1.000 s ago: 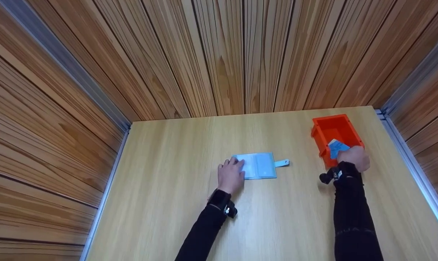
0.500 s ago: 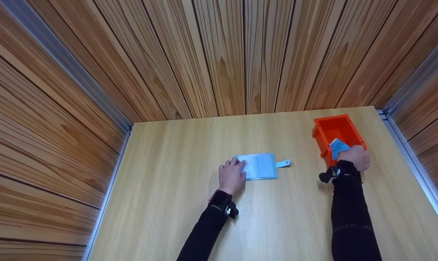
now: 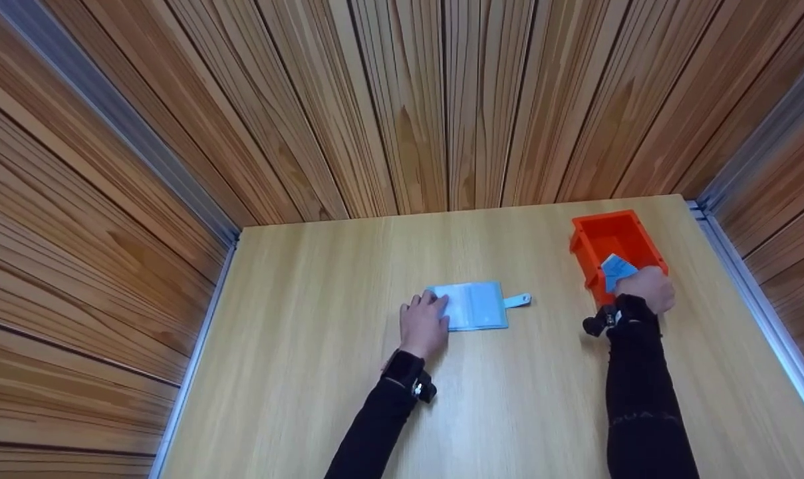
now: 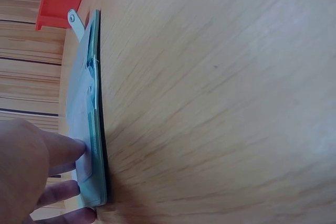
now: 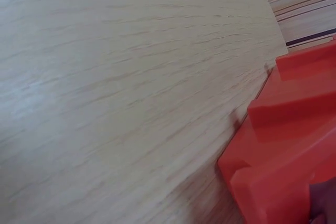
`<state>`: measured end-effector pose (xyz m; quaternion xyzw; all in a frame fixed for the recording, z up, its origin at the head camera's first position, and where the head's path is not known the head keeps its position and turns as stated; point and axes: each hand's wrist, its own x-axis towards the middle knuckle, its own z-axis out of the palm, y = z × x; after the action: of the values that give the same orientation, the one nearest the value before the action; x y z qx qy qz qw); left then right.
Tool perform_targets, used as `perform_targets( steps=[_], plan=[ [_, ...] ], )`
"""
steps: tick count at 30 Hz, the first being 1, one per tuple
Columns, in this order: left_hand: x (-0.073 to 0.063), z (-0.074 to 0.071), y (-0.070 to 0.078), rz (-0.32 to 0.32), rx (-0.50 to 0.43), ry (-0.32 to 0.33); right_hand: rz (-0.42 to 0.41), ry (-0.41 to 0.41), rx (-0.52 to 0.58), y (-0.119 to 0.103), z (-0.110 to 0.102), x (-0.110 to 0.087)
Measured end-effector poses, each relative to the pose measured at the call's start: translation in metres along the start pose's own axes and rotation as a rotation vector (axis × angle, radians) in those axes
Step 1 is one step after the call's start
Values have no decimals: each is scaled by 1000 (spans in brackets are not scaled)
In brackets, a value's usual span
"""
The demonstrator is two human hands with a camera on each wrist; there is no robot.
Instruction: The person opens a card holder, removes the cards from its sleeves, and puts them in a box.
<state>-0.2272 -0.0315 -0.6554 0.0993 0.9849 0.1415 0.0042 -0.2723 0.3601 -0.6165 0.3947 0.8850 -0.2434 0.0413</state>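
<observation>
A light blue card wallet (image 3: 485, 306) lies unfolded flat on the table, its snap strap (image 3: 517, 301) pointing right. My left hand (image 3: 423, 324) rests at its left end, thumb (image 4: 71, 149) on the inner face and the other fingers spread by the edge. At the near end of an orange bin (image 3: 616, 233), my right hand (image 3: 644, 291) holds a blue card-like piece (image 3: 618, 268) over the bin's opening. Whether that is one card or several I cannot tell. The right wrist view catches mostly the bin's side (image 5: 278, 145), with the fingers almost wholly out of frame.
The pale wooden table (image 3: 308, 299) is bounded by wood-panelled walls (image 3: 428, 106) behind and at both sides. Metal rails (image 3: 761, 313) run along its left and right edges. The bin stands near the far right corner.
Both hands, the wallet and the bin keep practically the same places; the view shifts only slightly. The blue piece stays in my right hand at the bin.
</observation>
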Motion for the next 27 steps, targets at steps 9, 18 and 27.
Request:
perform_targets(
  steps=[9,18,27],
  plan=[
    [-3,1,0,11,19,-5,-31,-3,186,9,-7,-10],
    [1,-2,1,9,19,17,-330,97,269,-43,-32,-32],
    [1,-2,1,12,9,9,-684,15,199,-85,-4,-77]
  ],
)
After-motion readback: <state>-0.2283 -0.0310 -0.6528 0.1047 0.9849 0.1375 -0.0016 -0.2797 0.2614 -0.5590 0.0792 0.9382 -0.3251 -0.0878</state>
